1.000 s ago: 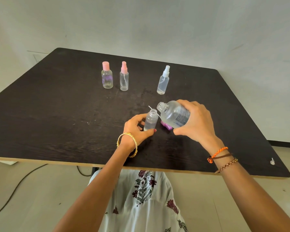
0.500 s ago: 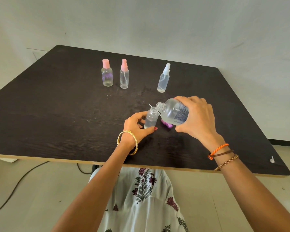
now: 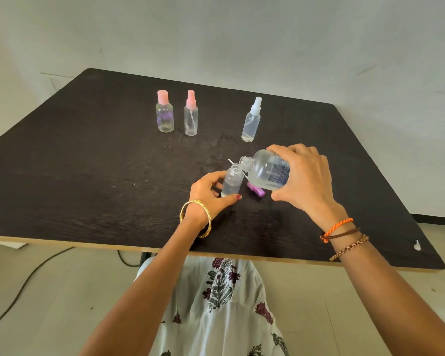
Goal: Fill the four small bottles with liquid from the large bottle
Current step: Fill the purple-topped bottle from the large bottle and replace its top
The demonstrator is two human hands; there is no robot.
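Dark table (image 3: 88, 176), three capped bottles (image 3: 190, 114) behind, fingers (image 3: 303, 155) gripping large bottle (image 3: 267, 170), small bottle (image 3: 231, 181)

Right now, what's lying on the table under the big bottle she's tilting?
Under the large bottle a purple spray cap lies on the table, its thin tube running behind the open small bottle. The bottle hides its far part.

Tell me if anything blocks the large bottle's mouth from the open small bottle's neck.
Nothing visible does. The large bottle, tilted in the right hand, has its uncapped mouth right beside the open small bottle, gripped by the left hand.
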